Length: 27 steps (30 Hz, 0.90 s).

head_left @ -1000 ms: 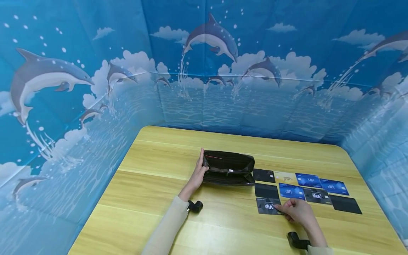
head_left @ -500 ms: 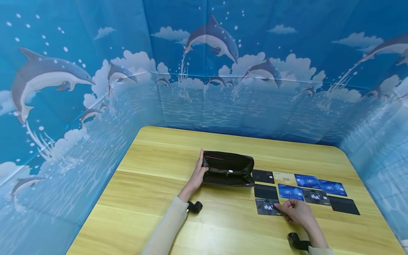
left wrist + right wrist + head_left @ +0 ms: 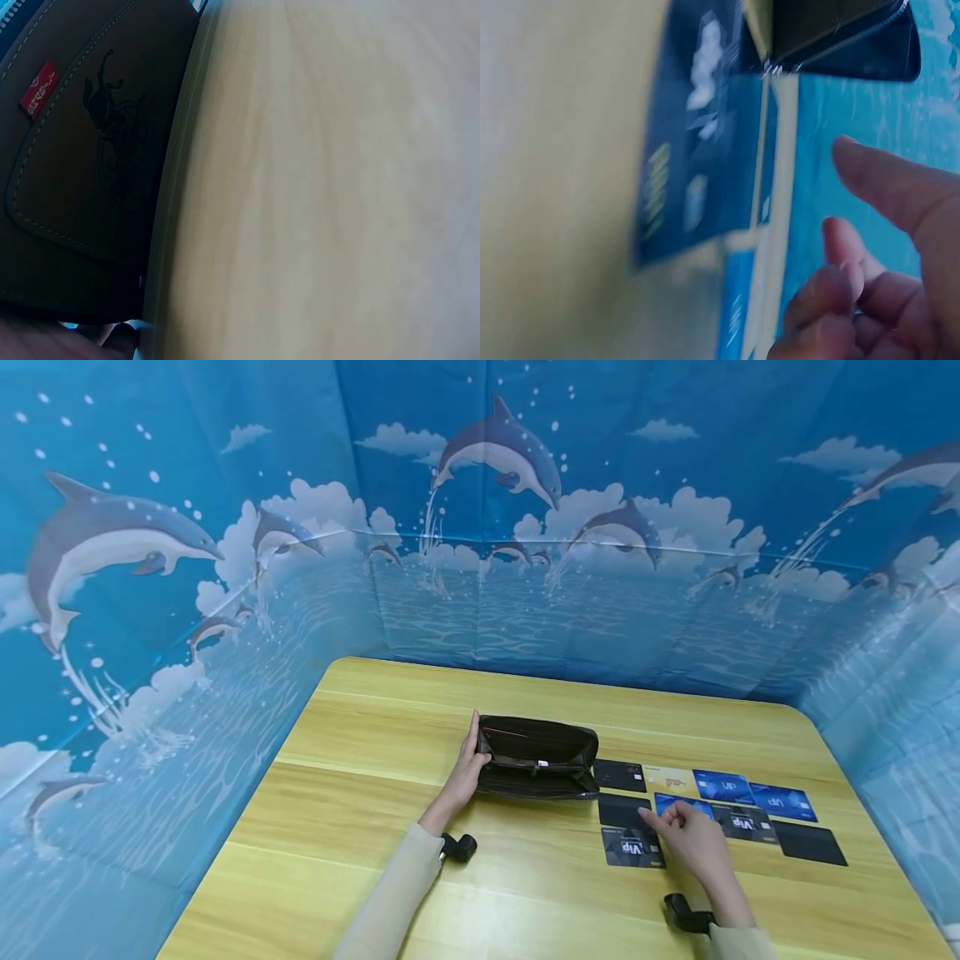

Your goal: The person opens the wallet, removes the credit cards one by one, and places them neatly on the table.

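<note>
At its left end, a dark zip wallet (image 3: 538, 782) standing open toward me is gripped by my left hand (image 3: 463, 774), thumb at the front edge. In the left wrist view the brown side of the wallet (image 3: 82, 172) bears a red tag, and part of the hand (image 3: 41, 341) shows below. My right hand (image 3: 697, 846) hovers over the cards near a plain black card (image 3: 618, 810), partly covering a blue card. Its fingers (image 3: 889, 184) are apart with nothing between them in the right wrist view. The grey Vip card (image 3: 630, 847) lies flat just in front.
Right of the wallet, several cards lie in rows: a black one (image 3: 618, 774), a gold one (image 3: 670, 779), blue ones (image 3: 783, 801), a grey Vip one (image 3: 744, 823) and a plain black one (image 3: 810, 842). A dolphin-print curtain (image 3: 480, 602) surrounds the wooden table (image 3: 375, 718).
My right hand has left the front grey Vip card and moved away from me, up to the plain black card's edge. The left hand and wallet stay in place.
</note>
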Available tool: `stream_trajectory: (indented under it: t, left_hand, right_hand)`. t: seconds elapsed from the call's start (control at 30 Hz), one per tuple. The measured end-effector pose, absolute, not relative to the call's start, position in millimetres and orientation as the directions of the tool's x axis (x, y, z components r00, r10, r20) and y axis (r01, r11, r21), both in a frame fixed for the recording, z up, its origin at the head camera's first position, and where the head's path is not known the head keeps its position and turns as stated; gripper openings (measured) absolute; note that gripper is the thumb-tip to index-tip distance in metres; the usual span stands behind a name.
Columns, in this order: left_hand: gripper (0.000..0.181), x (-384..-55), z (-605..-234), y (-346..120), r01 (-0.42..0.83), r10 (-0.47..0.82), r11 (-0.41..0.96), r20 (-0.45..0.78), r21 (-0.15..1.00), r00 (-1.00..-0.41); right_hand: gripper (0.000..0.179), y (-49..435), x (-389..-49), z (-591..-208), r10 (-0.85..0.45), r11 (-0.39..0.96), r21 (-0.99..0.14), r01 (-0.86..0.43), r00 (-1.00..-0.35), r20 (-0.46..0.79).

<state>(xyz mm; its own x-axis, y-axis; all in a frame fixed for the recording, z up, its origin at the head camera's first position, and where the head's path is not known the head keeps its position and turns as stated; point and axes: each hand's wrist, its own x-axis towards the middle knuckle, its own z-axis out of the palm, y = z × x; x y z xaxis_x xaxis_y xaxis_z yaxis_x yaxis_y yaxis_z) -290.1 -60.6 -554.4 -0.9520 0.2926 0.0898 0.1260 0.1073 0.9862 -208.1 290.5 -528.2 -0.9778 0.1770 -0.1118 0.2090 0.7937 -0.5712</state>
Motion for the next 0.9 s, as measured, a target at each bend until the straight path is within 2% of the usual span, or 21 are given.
stream_trajectory:
  t: [0.2,0.4,0.5,0.63,0.9]
  left_hand:
    - [0.072,-292.7,-562.2,-58.3,0.13,0.253,0.12,0.096,0.984,-0.963]
    - [0.072,-286.4,-546.9,-59.3,0.11,0.28,0.127,0.07,0.986,-0.958]
    - [0.071,-281.0,-533.1,-61.2,0.104,0.302,0.13,0.06,0.986,-0.951]
    - [0.072,-278.6,-528.2,-61.9,0.103,0.304,0.13,0.059,0.986,-0.951]
    - [0.071,-278.4,-527.1,-62.1,0.101,0.317,0.133,0.054,0.986,-0.947]
  right_hand:
    - [0.037,258.9,-230.5,-513.6,0.059,0.752,-0.657,-0.053,-0.987,0.148]
    - [0.021,218.1,-257.3,-488.9,-0.095,0.67,-0.664,-0.333,-0.925,0.368]
    - [0.015,196.4,-272.4,-479.4,-0.189,0.653,-0.635,-0.413,-0.901,0.392]
    - [0.014,170.9,-289.8,-476.9,-0.287,0.639,-0.621,-0.454,-0.89,0.355]
    - [0.023,141.8,-308.9,-482.5,-0.367,0.661,-0.557,-0.503,-0.864,0.345]
